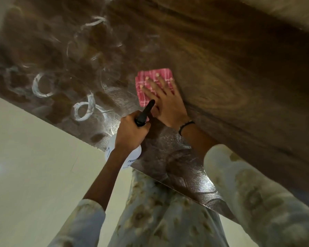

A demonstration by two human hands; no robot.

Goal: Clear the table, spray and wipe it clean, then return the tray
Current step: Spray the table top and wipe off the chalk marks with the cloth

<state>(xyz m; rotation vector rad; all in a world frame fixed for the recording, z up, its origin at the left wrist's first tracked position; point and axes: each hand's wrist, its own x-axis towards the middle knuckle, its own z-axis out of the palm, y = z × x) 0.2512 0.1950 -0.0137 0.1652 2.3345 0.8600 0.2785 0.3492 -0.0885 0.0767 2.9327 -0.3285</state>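
A folded red-and-white checked cloth (153, 86) is being pressed flat onto the dark brown wood-grain table (230, 72) by the right hand (165, 102), its fingers straight and spread over the fabric. A white plastic spray bottle with a black nozzle (144, 113) is being gripped by the left hand (130, 132), fingers curled round its neck, just beside the cloth at the near table edge. White ring-shaped residue marks (43, 86) are being shown across the left part of the surface. A dark wristband (185, 126) is being worn on the right wrist.
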